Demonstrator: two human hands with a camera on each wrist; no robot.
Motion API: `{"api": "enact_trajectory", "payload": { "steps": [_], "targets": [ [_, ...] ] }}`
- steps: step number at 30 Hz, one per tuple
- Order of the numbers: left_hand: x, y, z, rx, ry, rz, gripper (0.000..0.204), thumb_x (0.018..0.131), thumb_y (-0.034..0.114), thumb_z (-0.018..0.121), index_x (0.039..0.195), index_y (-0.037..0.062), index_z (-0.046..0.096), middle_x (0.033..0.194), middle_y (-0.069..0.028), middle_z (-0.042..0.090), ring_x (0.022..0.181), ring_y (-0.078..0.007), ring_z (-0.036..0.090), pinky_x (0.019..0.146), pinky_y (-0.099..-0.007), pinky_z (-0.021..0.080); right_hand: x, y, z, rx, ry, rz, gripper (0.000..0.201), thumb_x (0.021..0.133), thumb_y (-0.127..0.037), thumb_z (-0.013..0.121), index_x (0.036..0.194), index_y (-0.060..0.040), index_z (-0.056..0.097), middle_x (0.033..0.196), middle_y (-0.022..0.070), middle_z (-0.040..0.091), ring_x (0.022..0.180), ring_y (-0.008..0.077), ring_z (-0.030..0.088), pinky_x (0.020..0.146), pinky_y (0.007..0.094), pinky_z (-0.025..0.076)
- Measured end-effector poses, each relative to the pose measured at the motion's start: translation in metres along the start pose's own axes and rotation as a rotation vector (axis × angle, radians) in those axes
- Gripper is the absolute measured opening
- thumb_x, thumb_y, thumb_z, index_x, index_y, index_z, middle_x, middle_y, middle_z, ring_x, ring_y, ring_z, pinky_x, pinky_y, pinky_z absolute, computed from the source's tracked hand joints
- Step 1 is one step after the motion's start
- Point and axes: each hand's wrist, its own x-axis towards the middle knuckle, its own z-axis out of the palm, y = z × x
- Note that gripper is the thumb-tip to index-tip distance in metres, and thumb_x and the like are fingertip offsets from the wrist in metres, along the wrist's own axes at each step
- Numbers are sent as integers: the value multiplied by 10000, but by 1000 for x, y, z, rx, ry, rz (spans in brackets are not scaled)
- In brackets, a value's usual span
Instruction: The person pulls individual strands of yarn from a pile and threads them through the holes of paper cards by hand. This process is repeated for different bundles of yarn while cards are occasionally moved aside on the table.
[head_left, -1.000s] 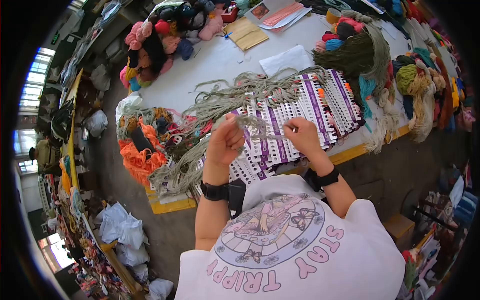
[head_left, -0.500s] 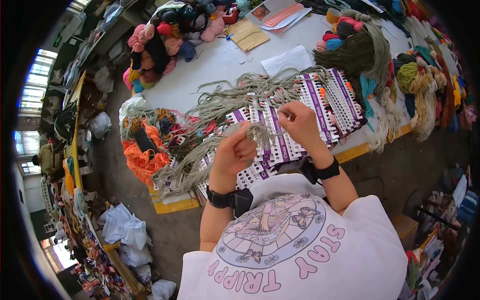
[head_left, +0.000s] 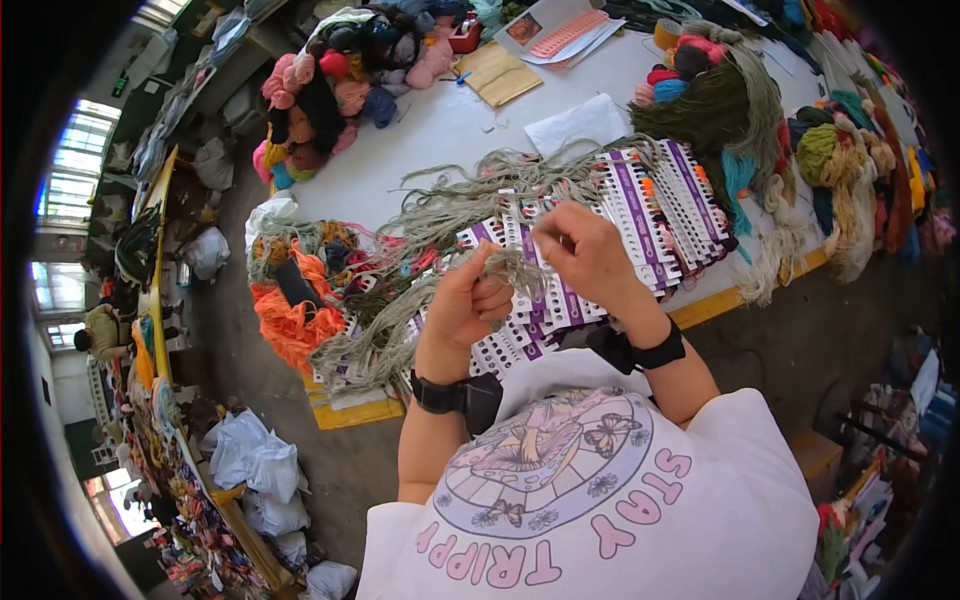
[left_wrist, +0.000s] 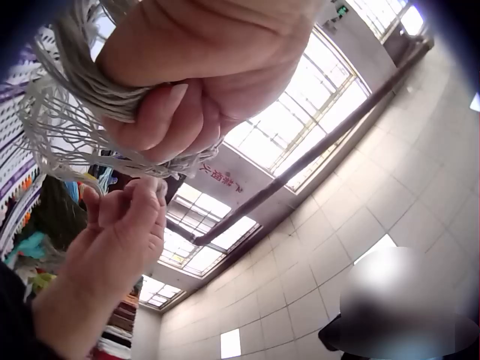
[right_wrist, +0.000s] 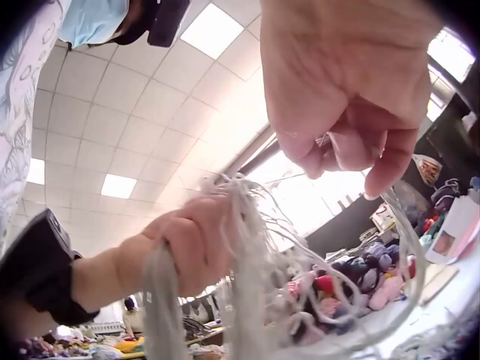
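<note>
My left hand [head_left: 465, 305] grips a bundle of grey-green yarn [head_left: 520, 272], and its loose ends spill over the top of the fist. In the left wrist view the strands [left_wrist: 71, 79] run through the curled fingers and fan out. Right beside it my right hand [head_left: 590, 255] pinches a few strands [right_wrist: 409, 232] pulled out of that bundle, fingertips bent in against the thumb. Below both hands lie white and purple cards [head_left: 632, 215] with rows of punched holes. More grey-green yarn [head_left: 440, 205] trails across the cards' left side.
The white table [head_left: 430, 135] has a yellow front edge [head_left: 355, 414]. Orange yarn [head_left: 295, 335] is heaped at its left end, coloured skeins [head_left: 300, 110] at the back left, dark green hanks [head_left: 700, 110] at the right. A brown envelope [head_left: 500, 75] and white paper [head_left: 575, 122] lie behind.
My left hand has come right and slightly down with the bundle. My right hand has moved up and left, closer to the left fist.
</note>
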Motion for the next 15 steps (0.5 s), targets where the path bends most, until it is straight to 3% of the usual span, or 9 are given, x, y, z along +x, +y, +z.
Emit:
{"api": "enact_trajectory", "payload": {
  "steps": [3,6,8,12,15],
  "targets": [
    [1,-1,-10,-97,-101,24,304,906,350,357,715,141,468,460,85,189,374,-41,167,341,-191,160,3,15,0,12,111,99,109,737,-98,597,733,-15,527,676,91,513,525,192,497,506,285,403],
    [-1,2,-7,-49,70,52,323,904,361,360,675,149,442,457,81,192,370,-43,165,340,-190,159,-3,4,-2,173,-43,151,140,721,-106,616,822,-21,568,703,65,532,513,142,478,491,252,390],
    [1,2,-2,7,63,36,325,902,364,363,672,149,443,456,82,189,368,-43,165,338,-190,159,-4,-11,-5,201,-127,132,176,710,-106,629,864,-31,592,693,46,539,513,106,466,476,226,377],
    [4,-1,5,89,43,-25,303,878,376,420,682,146,448,460,86,206,377,-39,181,346,-187,169,-6,-9,9,216,-92,148,126,703,-108,614,797,-27,597,651,46,533,523,129,484,484,253,391],
    [1,0,3,9,156,79,306,878,376,419,688,139,456,457,84,203,374,-40,181,340,-188,172,-5,-5,9,107,-62,103,102,708,-102,598,765,-18,589,633,35,526,530,113,477,483,250,389]
  ]
}}
